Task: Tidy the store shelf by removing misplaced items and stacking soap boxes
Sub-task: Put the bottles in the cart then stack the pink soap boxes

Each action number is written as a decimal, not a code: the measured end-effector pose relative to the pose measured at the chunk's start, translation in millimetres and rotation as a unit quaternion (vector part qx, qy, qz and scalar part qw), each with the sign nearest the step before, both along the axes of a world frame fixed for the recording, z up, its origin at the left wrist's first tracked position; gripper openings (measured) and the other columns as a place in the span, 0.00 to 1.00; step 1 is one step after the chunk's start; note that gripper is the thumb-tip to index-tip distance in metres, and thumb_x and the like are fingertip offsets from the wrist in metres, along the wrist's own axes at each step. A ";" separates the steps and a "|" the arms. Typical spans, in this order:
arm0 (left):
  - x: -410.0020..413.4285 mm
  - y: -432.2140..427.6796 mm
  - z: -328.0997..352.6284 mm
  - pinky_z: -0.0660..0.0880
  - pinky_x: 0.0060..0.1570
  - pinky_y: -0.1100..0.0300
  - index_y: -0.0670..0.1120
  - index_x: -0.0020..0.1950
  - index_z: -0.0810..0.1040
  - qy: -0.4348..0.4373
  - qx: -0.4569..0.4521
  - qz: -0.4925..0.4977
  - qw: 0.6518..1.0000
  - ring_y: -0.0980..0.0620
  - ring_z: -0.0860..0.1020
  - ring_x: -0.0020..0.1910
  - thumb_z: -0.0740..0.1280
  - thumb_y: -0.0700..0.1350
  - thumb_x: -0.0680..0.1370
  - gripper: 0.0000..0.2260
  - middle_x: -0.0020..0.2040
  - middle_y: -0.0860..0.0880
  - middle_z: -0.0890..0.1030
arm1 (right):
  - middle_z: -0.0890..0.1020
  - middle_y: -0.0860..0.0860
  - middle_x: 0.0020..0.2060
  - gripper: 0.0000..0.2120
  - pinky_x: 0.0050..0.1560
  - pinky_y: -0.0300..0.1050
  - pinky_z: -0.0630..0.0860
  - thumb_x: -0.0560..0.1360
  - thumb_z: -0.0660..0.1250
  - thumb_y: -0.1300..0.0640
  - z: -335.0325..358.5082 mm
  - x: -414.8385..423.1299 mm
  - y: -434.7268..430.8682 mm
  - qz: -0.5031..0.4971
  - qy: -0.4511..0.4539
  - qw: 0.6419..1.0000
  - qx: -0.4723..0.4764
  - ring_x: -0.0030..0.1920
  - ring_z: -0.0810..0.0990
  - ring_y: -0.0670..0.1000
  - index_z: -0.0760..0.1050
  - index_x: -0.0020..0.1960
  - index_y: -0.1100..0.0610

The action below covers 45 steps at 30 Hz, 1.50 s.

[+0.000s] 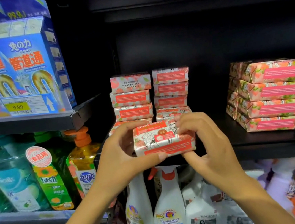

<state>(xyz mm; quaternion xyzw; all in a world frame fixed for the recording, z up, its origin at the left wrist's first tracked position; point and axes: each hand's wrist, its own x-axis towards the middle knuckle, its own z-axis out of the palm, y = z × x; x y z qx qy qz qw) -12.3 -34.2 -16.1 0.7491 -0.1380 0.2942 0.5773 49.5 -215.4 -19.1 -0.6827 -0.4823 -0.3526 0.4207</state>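
A red-and-white goat soap box (162,139) is held in front of the black shelf (269,142) by both hands. My left hand (123,152) grips its left end, thumb under the front edge. My right hand (202,138) pinches its right end with curled fingers. Behind the box stand two neat stacks of the same soap boxes, the left stack (132,97) and the right stack (171,90). A third stack of pink-labelled soap boxes (271,94) sits skewed at the right of the shelf.
Blue drain-cleaner boxes (24,69) fill the upper left shelf, above a yellow 9.90 price tag (18,107). Dish-soap bottles (83,162) stand below them. White spray bottles (168,202) line the lower shelf under my hands. Dark shelf floor shows between the stacks.
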 end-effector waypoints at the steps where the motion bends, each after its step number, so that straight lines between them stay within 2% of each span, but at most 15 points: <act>1: -0.9 3.1 1.9 0.77 0.47 0.65 0.49 0.56 0.77 -0.011 0.006 0.017 1.000 0.57 0.81 0.52 0.79 0.50 0.56 0.30 0.53 0.55 0.83 | 0.72 0.43 0.54 0.17 0.59 0.31 0.67 0.70 0.70 0.64 -0.2 0.9 0.6 -0.001 0.019 1.000 0.000 0.59 0.71 0.40 0.69 0.55 0.54; 4: -0.2 14.7 10.8 0.76 0.46 0.68 0.50 0.56 0.76 -0.039 0.013 0.079 0.996 0.59 0.81 0.51 0.78 0.54 0.59 0.28 0.52 0.56 0.83 | 0.72 0.41 0.57 0.22 0.62 0.31 0.67 0.70 0.70 0.52 0.4 6.9 -3.9 -0.012 0.087 0.996 -0.010 0.62 0.71 0.40 0.70 0.61 0.53; 7: 7.6 26.8 15.4 0.75 0.44 0.71 0.51 0.55 0.75 -0.033 0.023 0.139 0.990 0.63 0.80 0.50 0.79 0.56 0.62 0.26 0.50 0.56 0.82 | 0.75 0.39 0.57 0.23 0.59 0.33 0.70 0.68 0.70 0.43 -4.6 15.5 -9.0 -0.067 0.137 0.980 -0.128 0.59 0.72 0.40 0.74 0.60 0.48; 9: 14.4 33.1 13.1 0.75 0.45 0.72 0.53 0.57 0.74 -0.019 0.060 0.177 0.982 0.63 0.79 0.51 0.75 0.56 0.61 0.27 0.52 0.57 0.80 | 0.76 0.40 0.55 0.22 0.55 0.38 0.73 0.67 0.69 0.40 -10.5 18.9 -7.8 -0.125 0.104 0.965 -0.207 0.57 0.73 0.40 0.76 0.58 0.47; 15: 26.0 45.5 6.3 0.75 0.59 0.55 0.51 0.63 0.75 -0.027 0.150 0.222 0.963 0.56 0.74 0.61 0.68 0.62 0.65 0.29 0.61 0.53 0.75 | 0.79 0.39 0.52 0.21 0.49 0.31 0.68 0.66 0.65 0.39 -14.4 21.9 -6.4 -0.143 0.085 0.961 -0.221 0.54 0.73 0.39 0.78 0.56 0.46; 17: 28.6 47.8 4.5 0.71 0.60 0.62 0.49 0.63 0.76 -0.038 0.163 0.238 0.957 0.56 0.70 0.64 0.67 0.60 0.66 0.28 0.64 0.51 0.72 | 0.79 0.40 0.52 0.21 0.49 0.29 0.66 0.67 0.65 0.39 -15.6 23.0 -6.3 -0.146 0.080 0.961 -0.220 0.55 0.72 0.40 0.78 0.56 0.46; 20: 32.3 49.0 2.2 0.67 0.53 0.77 0.49 0.63 0.77 -0.042 0.167 0.259 0.950 0.61 0.69 0.61 0.67 0.56 0.68 0.25 0.62 0.51 0.73 | 0.80 0.40 0.51 0.21 0.48 0.27 0.65 0.67 0.65 0.38 -16.9 23.8 -6.5 -0.150 0.079 0.962 -0.216 0.56 0.71 0.41 0.78 0.55 0.46; 22: 32.9 47.3 3.1 0.66 0.51 0.79 0.49 0.62 0.77 -0.046 0.171 0.263 0.948 0.63 0.69 0.59 0.68 0.55 0.68 0.24 0.60 0.53 0.74 | 0.80 0.40 0.51 0.22 0.47 0.27 0.65 0.67 0.62 0.36 -17.1 23.4 -6.7 -0.152 0.079 0.961 -0.218 0.55 0.71 0.41 0.78 0.55 0.46; 27: 29.7 43.0 2.5 0.68 0.57 0.71 0.48 0.64 0.75 -0.055 0.174 0.283 0.942 0.60 0.70 0.62 0.70 0.54 0.69 0.24 0.62 0.52 0.74 | 0.77 0.37 0.52 0.19 0.51 0.30 0.69 0.69 0.70 0.40 -8.1 19.8 -7.2 -0.134 0.117 0.958 -0.227 0.55 0.72 0.38 0.78 0.57 0.46; 30: 23.2 34.0 -1.9 0.68 0.63 0.61 0.44 0.62 0.76 -0.143 0.195 0.331 0.912 0.53 0.70 0.65 0.74 0.49 0.72 0.21 0.63 0.47 0.74 | 0.77 0.35 0.52 0.17 0.55 0.29 0.69 0.69 0.70 0.44 5.4 21.7 -7.9 -0.081 0.183 0.966 -0.165 0.55 0.73 0.36 0.77 0.57 0.46; 33: 19.0 21.6 -5.0 0.74 0.54 0.57 0.41 0.51 0.80 -0.231 0.236 0.286 0.900 0.52 0.77 0.53 0.71 0.46 0.73 0.11 0.52 0.47 0.80 | 0.76 0.41 0.58 0.21 0.62 0.35 0.68 0.71 0.69 0.47 18.1 36.6 -3.7 -0.124 0.148 0.973 -0.127 0.59 0.73 0.40 0.75 0.62 0.50; 35: 20.5 12.9 -8.7 0.77 0.45 0.56 0.44 0.45 0.82 -0.192 0.268 0.204 0.922 0.56 0.79 0.45 0.69 0.48 0.74 0.08 0.44 0.52 0.82 | 0.73 0.45 0.65 0.25 0.66 0.42 0.66 0.73 0.67 0.46 23.8 48.0 -0.9 -0.165 0.141 0.961 -0.172 0.65 0.70 0.45 0.70 0.68 0.51; 39: 25.6 2.9 -20.4 0.76 0.41 0.59 0.49 0.45 0.82 -0.128 0.324 0.161 0.923 0.60 0.78 0.43 0.66 0.55 0.74 0.11 0.42 0.56 0.82 | 0.67 0.46 0.70 0.29 0.67 0.41 0.63 0.75 0.65 0.44 22.5 57.1 -0.2 -0.185 0.134 0.927 -0.298 0.69 0.64 0.45 0.63 0.72 0.50; 42: 27.0 3.8 -25.7 0.78 0.40 0.57 0.49 0.44 0.84 -0.142 0.357 0.158 0.910 0.58 0.79 0.43 0.65 0.53 0.75 0.11 0.41 0.56 0.83 | 0.67 0.46 0.70 0.29 0.68 0.42 0.63 0.75 0.65 0.43 18.5 52.2 -3.8 -0.208 0.118 0.926 -0.292 0.70 0.63 0.45 0.62 0.72 0.50; 45: 26.2 5.3 -26.5 0.78 0.40 0.57 0.48 0.44 0.84 -0.141 0.354 0.158 0.911 0.58 0.80 0.43 0.65 0.53 0.75 0.11 0.42 0.56 0.83 | 0.71 0.44 0.65 0.26 0.64 0.43 0.68 0.73 0.67 0.43 19.9 45.1 -11.1 -0.214 0.103 0.931 -0.276 0.66 0.66 0.45 0.68 0.68 0.50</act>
